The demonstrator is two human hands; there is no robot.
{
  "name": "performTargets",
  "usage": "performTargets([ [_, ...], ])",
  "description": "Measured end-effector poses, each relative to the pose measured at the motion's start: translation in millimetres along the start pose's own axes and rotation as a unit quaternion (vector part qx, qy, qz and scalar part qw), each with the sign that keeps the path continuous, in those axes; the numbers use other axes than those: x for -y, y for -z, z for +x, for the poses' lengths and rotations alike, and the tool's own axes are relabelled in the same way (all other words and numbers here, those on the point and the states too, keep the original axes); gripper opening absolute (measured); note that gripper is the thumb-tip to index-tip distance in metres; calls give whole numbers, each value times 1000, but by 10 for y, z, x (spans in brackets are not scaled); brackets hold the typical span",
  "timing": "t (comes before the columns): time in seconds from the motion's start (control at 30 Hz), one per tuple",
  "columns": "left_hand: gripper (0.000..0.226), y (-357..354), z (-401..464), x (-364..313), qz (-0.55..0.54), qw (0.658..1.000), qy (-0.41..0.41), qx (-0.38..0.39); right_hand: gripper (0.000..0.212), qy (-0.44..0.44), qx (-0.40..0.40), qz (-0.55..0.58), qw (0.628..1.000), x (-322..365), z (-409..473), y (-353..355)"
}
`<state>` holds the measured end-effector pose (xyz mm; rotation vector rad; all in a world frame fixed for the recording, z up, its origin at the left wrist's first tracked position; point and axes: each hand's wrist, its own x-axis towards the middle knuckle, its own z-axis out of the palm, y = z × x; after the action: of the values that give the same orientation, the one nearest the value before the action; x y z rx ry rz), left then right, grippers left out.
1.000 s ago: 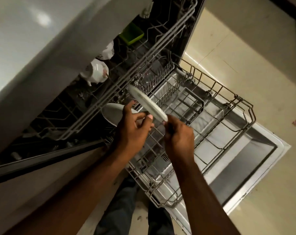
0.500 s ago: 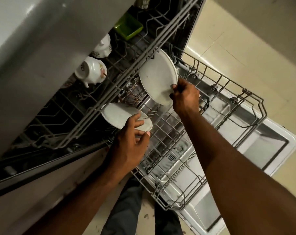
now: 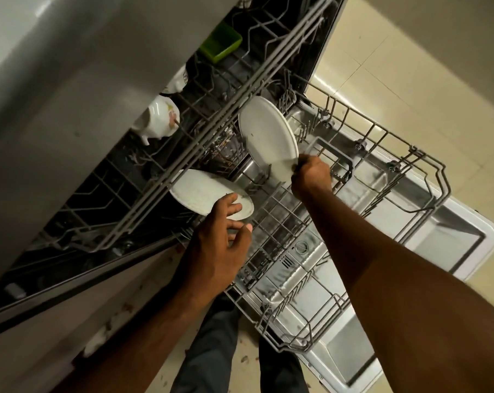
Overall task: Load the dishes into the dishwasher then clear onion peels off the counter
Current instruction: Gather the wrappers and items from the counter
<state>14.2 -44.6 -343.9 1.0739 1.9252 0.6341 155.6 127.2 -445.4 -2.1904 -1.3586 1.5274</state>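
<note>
Pale tiled floor [image 3: 410,66] lies under the open dishwasher, its grey wire lower rack [image 3: 381,194] pulled out below my arms. My right hand [image 3: 311,174] pinches the near rim of a round white plate [image 3: 268,137], smooth and faintly speckled, standing tilted on edge among the tines at the rack's far end. My left hand [image 3: 220,245] curls under a second white plate [image 3: 203,194], lying nearly flat, thumb on its upper face. Beyond my fingers, in the upper rack [image 3: 211,120], sit a white flowered cup [image 3: 160,120] and a green square container [image 3: 220,43].
</note>
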Motion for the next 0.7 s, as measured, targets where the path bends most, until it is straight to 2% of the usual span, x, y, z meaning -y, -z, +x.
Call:
performTargets([
  [0.1,55,36,12,-3,15,1000,-9,-1,23,-26,17,-62,998,-141,14,-58],
  [0.23,57,99,14,10,24,1000,-9,0,21,-14,32,-108,994,-242,-187,-86],
  [0.47,58,193,-193,-171,40,999,-15,6,21,27,66,-80,994,-451,-1081,1],
  [0.7,68,299,-847,-699,62,997,-13,49,46,136,40,-41,989,-268,-2457,534],
])
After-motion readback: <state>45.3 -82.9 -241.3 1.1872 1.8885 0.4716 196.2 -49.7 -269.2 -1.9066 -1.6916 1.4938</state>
